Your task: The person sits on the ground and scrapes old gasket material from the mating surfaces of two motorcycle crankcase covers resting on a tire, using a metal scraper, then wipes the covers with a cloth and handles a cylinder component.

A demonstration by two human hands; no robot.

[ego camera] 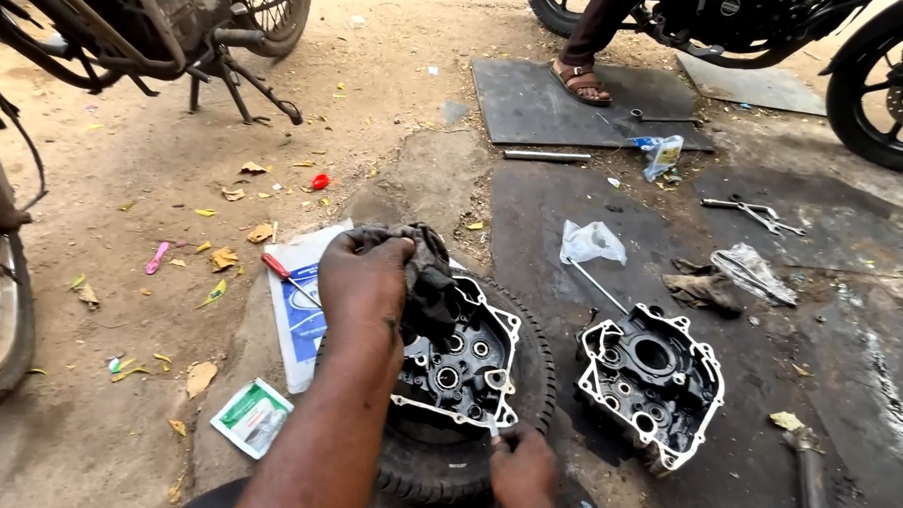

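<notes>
Person wiping a black engine case half (462, 359) resting on a tyre (532, 381).
Left hand (364, 277) clutches a dark rag (427, 270) against it; right hand (522, 469) pinches its lower edge, steadying it.

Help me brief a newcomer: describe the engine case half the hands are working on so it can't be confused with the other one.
Find the small black tyre lying flat on the ground. The engine case half rests on top of it, with the left hand pressing a dark rag into it and the right hand at its lower edge. Its twin lies directly on the stained ground, untouched.
</notes>
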